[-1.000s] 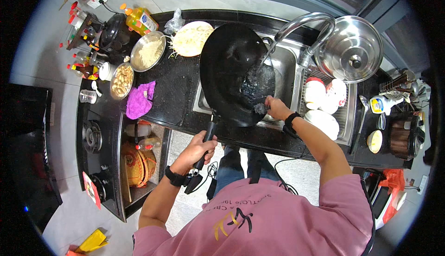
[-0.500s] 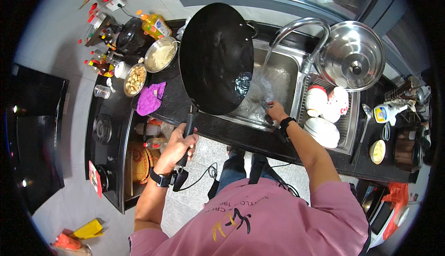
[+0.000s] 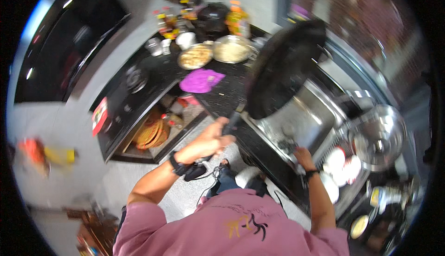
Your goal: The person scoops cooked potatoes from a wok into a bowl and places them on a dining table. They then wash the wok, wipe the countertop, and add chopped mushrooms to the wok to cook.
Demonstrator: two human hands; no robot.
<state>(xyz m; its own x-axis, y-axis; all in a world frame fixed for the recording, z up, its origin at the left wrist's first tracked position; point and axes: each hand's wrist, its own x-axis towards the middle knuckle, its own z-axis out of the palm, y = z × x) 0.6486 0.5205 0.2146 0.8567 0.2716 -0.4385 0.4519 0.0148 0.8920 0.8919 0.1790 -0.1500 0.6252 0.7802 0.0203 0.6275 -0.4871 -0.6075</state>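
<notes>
Along the counter (image 3: 227, 94), the sink (image 3: 303, 117) is seen partly covered by the wok (image 3: 285, 70), which is held up and steeply tilted toward its left side. Farther left, two bowls (image 3: 194, 66) of pale food are set, with a purple cloth (image 3: 201, 82) nearer the person. The hands are apart: by the left hand (image 3: 211, 139) the wok's handle (image 3: 234, 120) is clasped; by the right hand (image 3: 304, 158) a dark scrubber (image 3: 287, 145), though blurred, appears to be pinched. From the tilt, emptying is judged largely done; the wok is not yet set down, nor the scrubber put aside.
</notes>
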